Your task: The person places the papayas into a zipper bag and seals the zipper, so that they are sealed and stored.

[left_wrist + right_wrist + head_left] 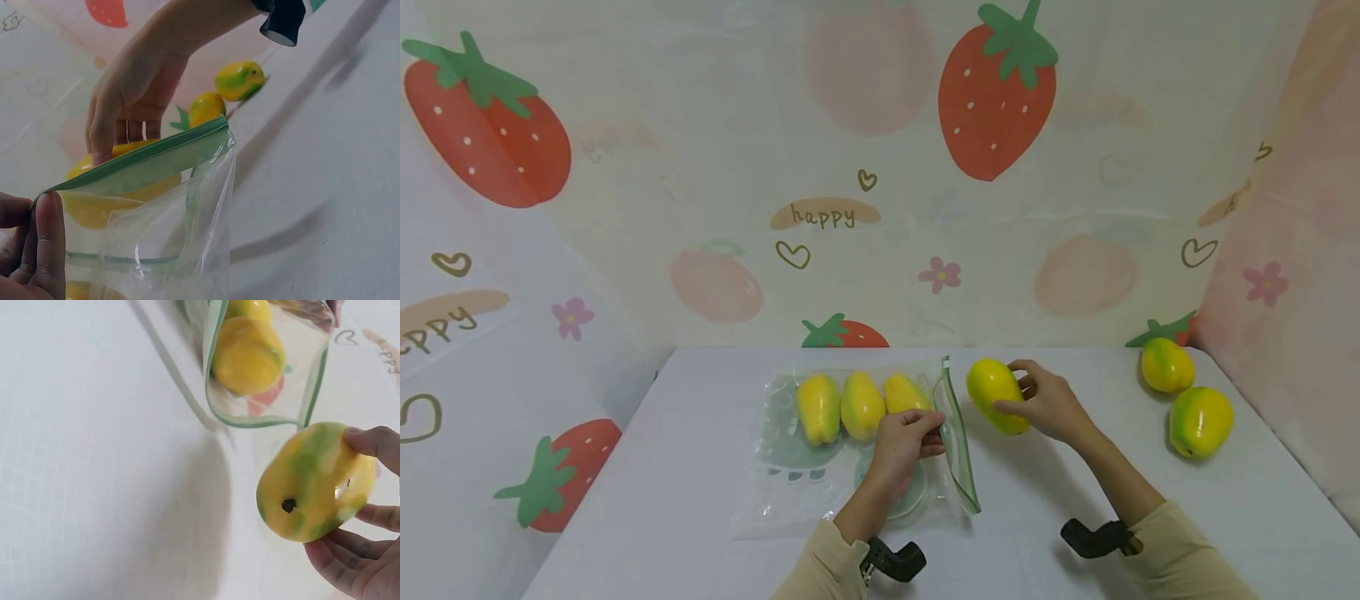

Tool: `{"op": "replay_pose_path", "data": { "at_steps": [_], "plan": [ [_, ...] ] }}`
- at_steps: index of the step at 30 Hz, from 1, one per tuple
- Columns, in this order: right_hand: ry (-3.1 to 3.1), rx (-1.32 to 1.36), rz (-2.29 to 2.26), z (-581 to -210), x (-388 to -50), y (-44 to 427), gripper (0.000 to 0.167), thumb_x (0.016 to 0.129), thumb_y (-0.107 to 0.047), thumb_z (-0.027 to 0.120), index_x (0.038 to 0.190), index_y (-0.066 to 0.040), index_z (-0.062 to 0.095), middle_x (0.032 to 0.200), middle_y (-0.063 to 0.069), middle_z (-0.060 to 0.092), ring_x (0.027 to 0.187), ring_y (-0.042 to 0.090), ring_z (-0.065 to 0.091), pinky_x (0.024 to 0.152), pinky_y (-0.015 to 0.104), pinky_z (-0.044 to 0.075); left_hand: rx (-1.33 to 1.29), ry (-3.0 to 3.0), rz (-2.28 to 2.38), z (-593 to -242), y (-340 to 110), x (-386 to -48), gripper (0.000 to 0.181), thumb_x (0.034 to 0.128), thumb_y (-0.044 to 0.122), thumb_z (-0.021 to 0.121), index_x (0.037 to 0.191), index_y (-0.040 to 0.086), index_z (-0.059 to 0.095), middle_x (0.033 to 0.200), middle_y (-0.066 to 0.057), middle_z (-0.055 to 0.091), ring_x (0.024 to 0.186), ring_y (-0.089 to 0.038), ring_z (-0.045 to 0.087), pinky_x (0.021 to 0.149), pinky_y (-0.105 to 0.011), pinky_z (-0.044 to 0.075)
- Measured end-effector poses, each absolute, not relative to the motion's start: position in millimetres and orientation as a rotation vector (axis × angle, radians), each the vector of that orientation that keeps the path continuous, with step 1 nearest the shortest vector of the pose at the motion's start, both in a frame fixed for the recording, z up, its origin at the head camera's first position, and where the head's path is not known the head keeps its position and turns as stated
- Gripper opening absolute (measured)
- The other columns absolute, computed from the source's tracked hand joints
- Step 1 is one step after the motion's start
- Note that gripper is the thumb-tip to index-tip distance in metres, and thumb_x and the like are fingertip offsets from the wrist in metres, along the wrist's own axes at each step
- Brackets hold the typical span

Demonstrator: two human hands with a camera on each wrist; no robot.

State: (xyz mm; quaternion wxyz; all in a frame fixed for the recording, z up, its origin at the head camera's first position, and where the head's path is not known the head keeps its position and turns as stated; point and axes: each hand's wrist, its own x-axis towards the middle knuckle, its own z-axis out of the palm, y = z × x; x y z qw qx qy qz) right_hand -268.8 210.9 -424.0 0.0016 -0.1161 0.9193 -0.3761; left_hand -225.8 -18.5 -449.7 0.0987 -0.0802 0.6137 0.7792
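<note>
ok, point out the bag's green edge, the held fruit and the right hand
Green bag edge [144,153]: left wrist view, midway along the strip at the mouth.
Held fruit [315,481]: right wrist view, mid-body, beside the dark spot.
Right hand [1051,406]: head view, back of the hand.

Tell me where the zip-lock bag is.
In the head view, the zip-lock bag lies on the table, held by the left hand, left of the right hand.

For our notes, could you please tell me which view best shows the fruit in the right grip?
The right wrist view: the fruit is large, close, and its dark spot shows. The head view shows it smaller, partly covered by the right grip; the left wrist view shows it largely through the clear bag.
</note>
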Motion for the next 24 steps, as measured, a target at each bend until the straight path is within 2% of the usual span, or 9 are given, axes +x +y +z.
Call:
{"op": "replay_pose_path", "data": {
  "at_steps": [10,17,24],
  "plan": [
    [2.831,-0.377,-1.194,-430.8,-269.9,193.5,0.067,0.082,-0.037,0.077,0.132,-0.002,0.049,0.115,0.026,0.063,0.095,0.031,0.064,0.074,0.037,0.06,-0.259,1.828,2.292,-448.3,-18.0,-226.6,0.024,0.0926,0.012,0.065,0.105,-0.008,0.069,0.07,0.002,0.064,0.061,-0.008,0.061,0.06,-0.02,0.058],
    [2.79,-0.385,-1.207,-436.0,-269.3,181.9,0.067,0.081,-0.037,0.078,0.131,-0.003,0.05,0.114,0.025,0.064,0.094,0.029,0.064,0.073,0.036,0.06,-0.261,1.822,2.278,-447.7,-19.8,-225.8,0.025,0.0925,0.018,0.067,0.106,-0.003,0.07,0.074,0.003,0.064,0.063,-0.008,0.061,0.062,-0.02,0.058],
    [2.736,-0.36,-1.215,-438.0,-267.3,176.4,0.069,0.079,-0.043,0.078,0.13,-0.005,0.052,0.112,0.021,0.065,0.092,0.025,0.064,0.074,0.035,0.06,-0.265,1.813,2.277,-447.1,-20.0,-226.6,0.026,0.0919,0.02,0.067,0.105,-0.002,0.07,0.076,0.002,0.064,0.064,-0.009,0.062,0.063,-0.02,0.058]
  ]
}}
